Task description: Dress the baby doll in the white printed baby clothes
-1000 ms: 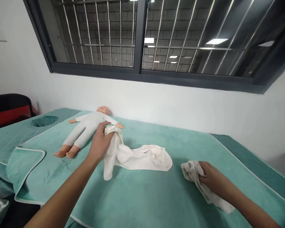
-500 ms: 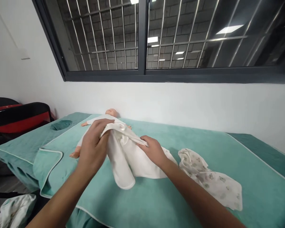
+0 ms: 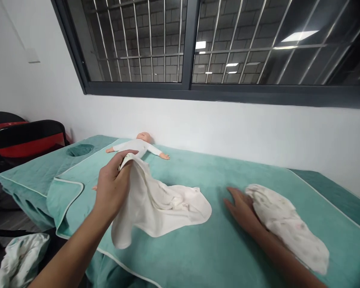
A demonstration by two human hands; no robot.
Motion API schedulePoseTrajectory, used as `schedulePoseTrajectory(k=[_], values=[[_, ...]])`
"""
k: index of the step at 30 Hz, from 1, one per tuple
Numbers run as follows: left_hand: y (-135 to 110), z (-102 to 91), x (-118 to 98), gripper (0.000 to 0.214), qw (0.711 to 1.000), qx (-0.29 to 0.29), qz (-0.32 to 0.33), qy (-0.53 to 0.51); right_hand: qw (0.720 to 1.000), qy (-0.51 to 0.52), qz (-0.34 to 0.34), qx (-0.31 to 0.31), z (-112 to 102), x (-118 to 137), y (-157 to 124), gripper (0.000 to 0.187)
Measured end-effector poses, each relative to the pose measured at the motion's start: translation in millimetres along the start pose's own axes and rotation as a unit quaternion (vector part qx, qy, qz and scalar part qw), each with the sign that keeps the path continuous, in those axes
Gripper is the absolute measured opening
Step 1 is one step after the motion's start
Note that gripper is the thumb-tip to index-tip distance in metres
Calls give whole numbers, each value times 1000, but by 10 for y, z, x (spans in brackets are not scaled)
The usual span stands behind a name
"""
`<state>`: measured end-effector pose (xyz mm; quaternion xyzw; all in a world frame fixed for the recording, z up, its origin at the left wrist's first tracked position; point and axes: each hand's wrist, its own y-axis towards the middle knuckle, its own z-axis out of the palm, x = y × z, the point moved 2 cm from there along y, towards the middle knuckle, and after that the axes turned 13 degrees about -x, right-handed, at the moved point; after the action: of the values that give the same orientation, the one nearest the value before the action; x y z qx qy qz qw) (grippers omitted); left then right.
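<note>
My left hand (image 3: 114,184) is closed on one end of a white baby garment (image 3: 165,208); the rest of it hangs down and spreads to the right over the green table cover. My right hand (image 3: 241,208) is off the garment, fingers apart, low over the cover. Against the back of that hand and forearm lies a crumpled white printed cloth (image 3: 291,228). Behind my left hand a baby doll (image 3: 139,146) in white lies on its back, arms spread; my hand and the garment hide most of its legs.
The green cover (image 3: 228,168) lies over a padded bed with a face hole (image 3: 80,150) at the left. Red and black chairs (image 3: 30,138) stand at far left. Another printed cloth (image 3: 22,256) sits at lower left. A wall and barred window (image 3: 186,86) rise behind.
My right hand has let go of the white garment and moved right, beside the printed cloth, which has shifted. The garment's right end has dropped onto the cover. My left hand keeps its hold.
</note>
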<state>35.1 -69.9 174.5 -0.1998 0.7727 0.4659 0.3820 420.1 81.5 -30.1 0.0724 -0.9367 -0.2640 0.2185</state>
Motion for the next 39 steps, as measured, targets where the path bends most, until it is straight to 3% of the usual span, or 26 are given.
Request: schedulePoseTrajectory(k=[3,5,8,11,13,15,17,20,24,26,28,31,33,36,39], values=[[-18,30,-57,32,1000,4,3,-8,997,-63,42,19,-242,-232,100,54],[-52,65,-145,33,1000,25,6,-16,998,-12,49,28,-368,-43,123,55],[-134,106,-312,36,997,69,17,-36,986,151,13,69,-469,653,114,56],[-214,91,-459,33,996,74,32,-41,944,284,-79,150,-504,1457,143,57],[-240,55,-522,31,996,60,41,-45,920,318,-140,182,-501,1838,207,55],[-231,4,-552,29,997,35,51,-53,922,298,-161,187,-490,2027,298,35],[-184,-66,-543,29,996,-19,61,-55,941,269,-151,140,-529,2053,398,21],[-80,-176,-472,30,988,-120,94,-15,960,243,-141,-8,-777,1958,503,11],[-76,-162,-331,31,958,-184,212,63,938,240,-178,-174,-1292,1922,495,23],[-230,-9,-273,33,947,-145,277,70,927,258,-190,-193,-1483,1974,460,31],[-493,247,-239,45,949,-27,307,62,928,263,-197,-175,-1589,2040,428,35],[-924,689,-236,64,951,191,243,18,943,238,-196,-124,-1634,2084,388,36],[-1083,922,-255,52,945,280,167,4,952,209,-195,-105,-1644,2045,366,37],[-1018,1080,-296,24,949,288,126,24,965,134,-196,-114,-1679,1876,354,38],[-753,1018,-349,23,955,239,154,80,974,15,-190,-121,-1730,1626,386,35]])
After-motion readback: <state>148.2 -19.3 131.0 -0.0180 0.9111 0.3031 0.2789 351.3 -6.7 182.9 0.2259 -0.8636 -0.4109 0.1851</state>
